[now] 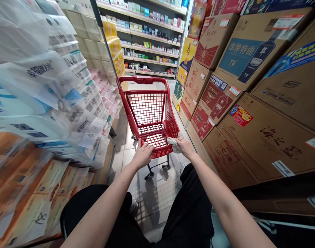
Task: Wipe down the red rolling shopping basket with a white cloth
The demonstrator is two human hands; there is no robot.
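Note:
A red plastic shopping cart (149,113) stands on the tiled aisle floor just ahead of me, its basket holding nothing. My left hand (142,154) grips the near rim of the cart, fingers curled over the edge. My right hand (183,147) is at the cart's near right corner, closed on a crumpled white cloth (173,142) that rests against the rim. My black trousers show below.
Stacked brown cartons (253,134) wall the right side of the narrow aisle. Wrapped tissue packs (43,89) and boxes fill the left. Shelves of small goods (149,38) cross the far end. Tiled floor (157,196) runs between.

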